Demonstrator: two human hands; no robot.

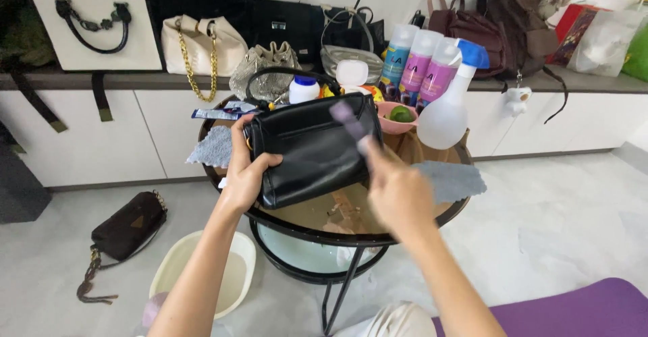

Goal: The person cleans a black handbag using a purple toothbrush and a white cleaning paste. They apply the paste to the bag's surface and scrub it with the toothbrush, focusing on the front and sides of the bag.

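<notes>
Left hand [244,168] clamps the black leather handbag [314,149] by its left edge, tilted above the counter [445,210]. Bag looks soft, light, slick-faced. Right hand [397,192] pinches a blurred purple item [347,120].

Single head-worn camera, looks forward and steeply down from above person's own forearms. Close on round glass table [445,217], which fills frame centre. Faces white wall cabinets [101,141] and bag shelf [594,80] farther back. Pale floor [574,229] visible around table. No second view.
</notes>
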